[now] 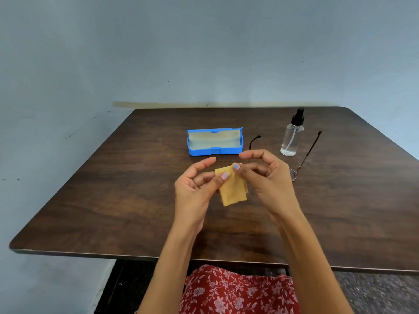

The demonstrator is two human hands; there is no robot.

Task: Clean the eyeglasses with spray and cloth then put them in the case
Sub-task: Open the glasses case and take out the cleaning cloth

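Note:
A small yellow cloth (pixel 233 191) hangs above the middle of the table. My left hand (pixel 197 184) pinches its upper left corner, and my right hand (pixel 265 175) pinches its upper right corner. The eyeglasses (pixel 303 155) lie on the table behind my right hand, temples unfolded and pointing away; the hand hides most of the frame, and only part of one lens shows. A clear spray bottle (pixel 291 137) with a black nozzle stands upright between the temples. The blue case (pixel 214 141) lies open at the table's centre, behind my hands.
The dark wooden table (pixel 113 189) stands against a pale blue wall. Its near edge runs above my lap, which is covered in red floral fabric (pixel 238 291).

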